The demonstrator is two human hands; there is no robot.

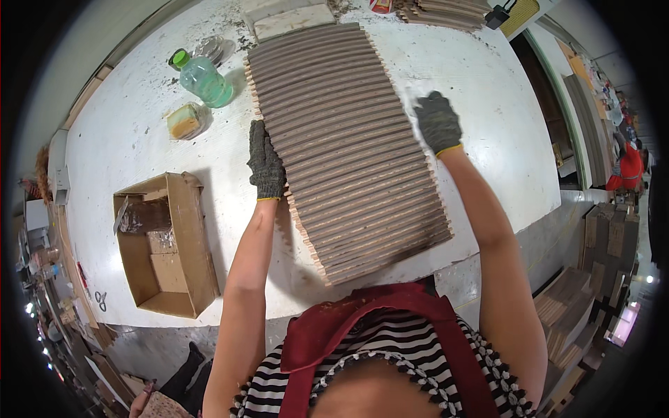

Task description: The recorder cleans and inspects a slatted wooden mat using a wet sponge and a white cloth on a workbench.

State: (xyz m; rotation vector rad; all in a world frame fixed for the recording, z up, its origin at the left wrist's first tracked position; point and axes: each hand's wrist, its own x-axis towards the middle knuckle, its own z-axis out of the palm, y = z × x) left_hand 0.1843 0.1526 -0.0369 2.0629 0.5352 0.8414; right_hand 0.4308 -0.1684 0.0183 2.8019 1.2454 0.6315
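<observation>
A broad row of thin, grey-brown wooden strips [348, 153] lies side by side on the white table, with uneven pale ends along both long edges. My left hand [265, 161], in a dark grey knitted glove, rests against the left edge with its fingers stretched out flat. On the other side, my right hand [439, 124], gloved the same way, is held a little apart from the right edge. Its fingers are slightly smeared by motion, look loosely spread, and hold nothing visible. The palm sides of both hands are hidden.
A pale block [293, 22] stands at the strips' far end. Left are a green-capped bottle [206, 82], a yellowish block [187, 121], an open cardboard box [198, 251] and scissors [101, 301]. More strips [442, 12] lie far right; stacked boards [568, 303] stand beyond the table.
</observation>
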